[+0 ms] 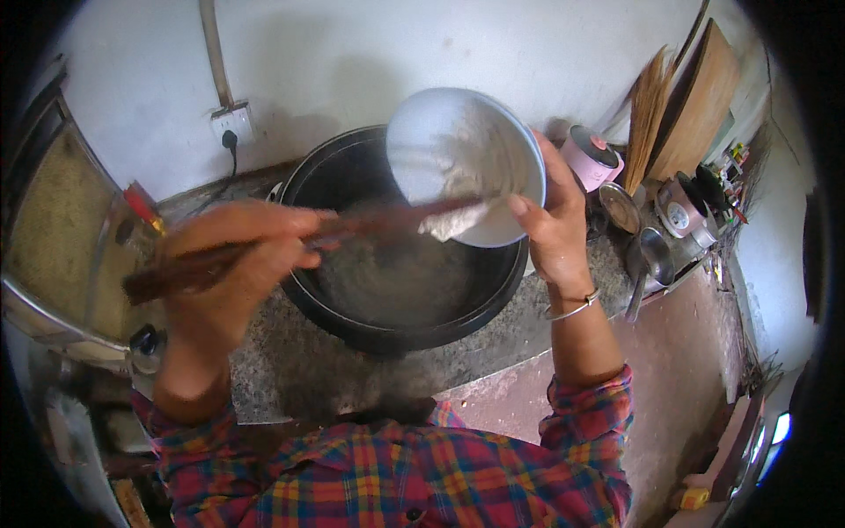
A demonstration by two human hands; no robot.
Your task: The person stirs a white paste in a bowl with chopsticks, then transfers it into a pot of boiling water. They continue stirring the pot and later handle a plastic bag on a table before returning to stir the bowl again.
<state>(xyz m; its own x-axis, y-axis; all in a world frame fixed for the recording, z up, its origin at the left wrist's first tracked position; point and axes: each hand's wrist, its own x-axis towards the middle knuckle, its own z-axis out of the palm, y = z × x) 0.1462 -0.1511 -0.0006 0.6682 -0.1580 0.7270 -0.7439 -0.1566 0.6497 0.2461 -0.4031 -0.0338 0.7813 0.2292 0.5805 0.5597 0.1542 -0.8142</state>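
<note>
My left hand (231,264) grips dark reddish-brown chopsticks (396,216), blurred, their tips at the lower inside of a tilted bowl. My right hand (558,224) holds that white bowl (422,145) by its right rim, the thumb over the edge, its opening turned towards me. A pale, sticky mass like dough or batter (452,223) lies at the lower rim beside the chopstick tips; more of it smears the bowl's inside. Below is a large black round pan (403,340), its bottom hazy, perhaps with liquid in it; part of it is hidden by the bowl and my left hand.
The pan is set in a speckled stone counter (502,330) against a white wall. To the right stand a pink electric pot (591,158), a metal saucepan (653,257), a pink-and-white cooker (680,211), a straw broom (647,125) and a wooden board (700,105). A plugged socket (231,125) is at left.
</note>
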